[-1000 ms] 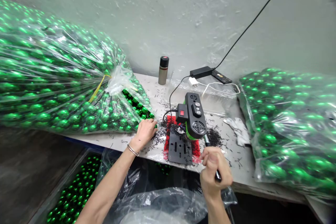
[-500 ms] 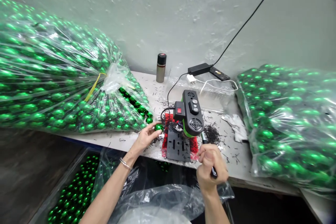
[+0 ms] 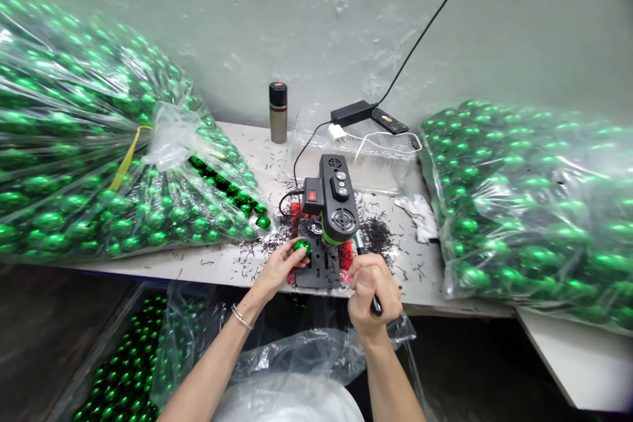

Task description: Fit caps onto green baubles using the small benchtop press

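Grey wall (image 3: 222,26) is standing behind the press (image 3: 339,198), and the bench (image 3: 254,155) is running beneath it. Bulging bags are lying left (image 3: 74,145) and right (image 3: 529,211) of the press. At its right, the right hand (image 3: 373,290) is keeping a closed grip on the handle (image 3: 376,308). At its front left, over the base plate (image 3: 322,273), the left hand's (image 3: 277,267) grip is pinching a ball (image 3: 302,248); contact with the plate isn't showing. Loose pinching could let the smooth ball roll away; mistimed lever pressure could catch fingertips. The ball is gleaming mirror-green.

The left bag (image 3: 93,171) and right bag (image 3: 524,211) block both ends of the table (image 3: 250,143); the press (image 3: 339,194) crowds its front edge, a narrow gap separating it from the left bag.
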Demonstrator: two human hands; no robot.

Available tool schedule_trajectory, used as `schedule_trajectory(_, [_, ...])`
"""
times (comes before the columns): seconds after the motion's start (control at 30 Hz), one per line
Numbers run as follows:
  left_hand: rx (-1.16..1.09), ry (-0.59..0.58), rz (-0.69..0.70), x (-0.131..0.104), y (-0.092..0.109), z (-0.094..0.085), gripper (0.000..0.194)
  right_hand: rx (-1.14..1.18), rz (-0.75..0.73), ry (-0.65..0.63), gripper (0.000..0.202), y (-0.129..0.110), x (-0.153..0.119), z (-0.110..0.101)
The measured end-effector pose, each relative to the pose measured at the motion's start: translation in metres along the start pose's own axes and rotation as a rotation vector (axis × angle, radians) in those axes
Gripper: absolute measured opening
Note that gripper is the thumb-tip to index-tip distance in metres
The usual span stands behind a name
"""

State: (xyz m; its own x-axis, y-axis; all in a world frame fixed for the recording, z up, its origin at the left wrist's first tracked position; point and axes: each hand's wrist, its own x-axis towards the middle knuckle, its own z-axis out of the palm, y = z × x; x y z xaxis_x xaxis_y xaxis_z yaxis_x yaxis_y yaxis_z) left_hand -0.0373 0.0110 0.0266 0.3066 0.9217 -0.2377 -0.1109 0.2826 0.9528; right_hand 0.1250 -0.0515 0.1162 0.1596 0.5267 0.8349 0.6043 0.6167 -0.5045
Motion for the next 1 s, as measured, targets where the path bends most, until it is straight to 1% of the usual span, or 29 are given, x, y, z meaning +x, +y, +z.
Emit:
schedule_trajectory(0.1, [0.296,0.022,0.11,0.003,-0.003,0.003,0.054,-0.007,-0.007,-0.001,0.027,0.002,-0.002,0.0])
schedule_trajectory(0.23, [0.708,0.042,0.34,0.001,0.002,0.011,0.038,-0.001,0.003,-0.01,0.026,0.004,-0.005,-0.001])
schedule_trajectory(0.3, [0.833,0.012,0.419,0.001,0.006,0.015,0.035,0.004,0.001,-0.011,0.026,0.004,-0.006,-0.001])
schedule_trajectory(0.4, [0.96,-0.029,0.507,0.003,0.006,0.02,0.033,-0.008,-0.002,-0.014,0.026,0.003,-0.004,-0.001])
schedule_trajectory(0.5, [1.025,0.002,0.57,0.006,0.0,0.021,0.032,-0.01,0.004,-0.026,0.026,0.001,-0.002,-0.002])
schedule_trajectory(0.63, [1.022,0.084,0.63,0.008,-0.011,0.02,0.034,0.019,0.004,-0.034,0.025,0.004,-0.007,-0.003])
schedule_trajectory(0.77, [0.986,0.126,0.65,0.008,-0.017,0.02,0.034,-0.007,-0.039,-0.029,0.027,0.019,-0.026,0.001])
schedule_trajectory(0.87, [0.976,0.125,0.64,0.009,-0.017,0.021,0.033,-0.043,-0.104,0.0,0.031,0.031,-0.042,0.008])
schedule_trajectory(1.0, [0.974,0.119,0.651,0.009,-0.017,0.022,0.034,-0.055,-0.111,0.042,0.034,0.042,-0.056,0.015])
